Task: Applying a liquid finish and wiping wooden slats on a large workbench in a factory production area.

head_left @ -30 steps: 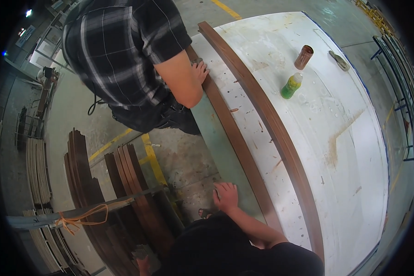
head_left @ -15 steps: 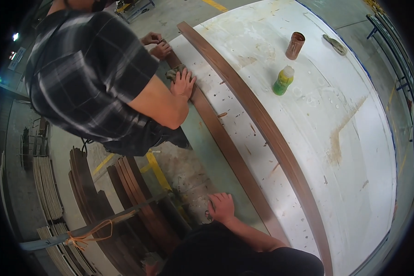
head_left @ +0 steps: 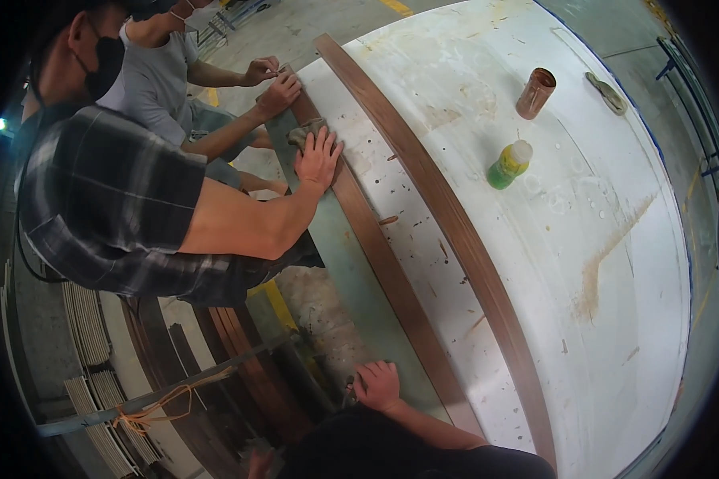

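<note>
My right hand [head_left: 378, 386] is at the near left edge of the greenish tabletop [head_left: 351, 275], its fingers curled in. A small dark thing shows by its thumb, too little seen to name. At the lower edge, what seems to be my left hand [head_left: 260, 461] is dim and blurred, its fingers unreadable. Beyond my right hand, a long brown wooden board [head_left: 391, 287] runs along the table. A co-worker's hand [head_left: 319, 162] presses a grey-brown cloth [head_left: 305, 132] on this board. Another hand [head_left: 280, 92] of a co-worker touches its far end.
A second brown board [head_left: 447, 215] lies parallel on the stained white surface [head_left: 607, 231]. Right of it are a green-yellow bottle [head_left: 509, 166], a brown can [head_left: 535, 94] and a crumpled rag [head_left: 606, 93]. Stacked boards [head_left: 240, 351] and a rail with orange cord [head_left: 156, 411] are at lower left.
The co-worker in the plaid shirt appears further left and lower, and a second person in a grey shirt now shows behind. The view has shifted; my right hand remains by the table edge.
</note>
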A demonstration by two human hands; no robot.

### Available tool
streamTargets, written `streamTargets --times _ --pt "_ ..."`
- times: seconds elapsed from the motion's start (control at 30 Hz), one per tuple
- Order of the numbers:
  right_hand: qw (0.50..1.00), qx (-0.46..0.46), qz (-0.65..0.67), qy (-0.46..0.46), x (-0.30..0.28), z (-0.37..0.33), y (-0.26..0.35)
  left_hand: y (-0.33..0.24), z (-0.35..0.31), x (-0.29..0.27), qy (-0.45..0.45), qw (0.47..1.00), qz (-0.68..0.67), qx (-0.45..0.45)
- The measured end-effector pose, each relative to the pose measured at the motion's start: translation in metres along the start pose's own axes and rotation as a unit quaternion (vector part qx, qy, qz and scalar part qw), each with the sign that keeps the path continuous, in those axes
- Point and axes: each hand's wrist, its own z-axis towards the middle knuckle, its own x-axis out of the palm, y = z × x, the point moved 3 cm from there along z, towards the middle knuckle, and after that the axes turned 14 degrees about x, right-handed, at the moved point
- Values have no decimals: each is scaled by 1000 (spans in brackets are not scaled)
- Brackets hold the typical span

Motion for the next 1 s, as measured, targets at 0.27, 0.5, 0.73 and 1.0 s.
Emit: streamTargets --times 0.27,0.5,0.73,1.0 --pt "1000 -4 27 -2 -4 4 -1 -28 -37 24 13 997 -74 -31" --pt "999 -17 33 -1 -2 5 0 -48 -57 49 36 986 -157 -51" --pt "1000 -18 22 5 -2 0 -2 -71 -79 74 60 967 -239 -66" --pt "999 -25 22 -3 2 -4 -3 -7 -34 43 118 962 -235 -75"
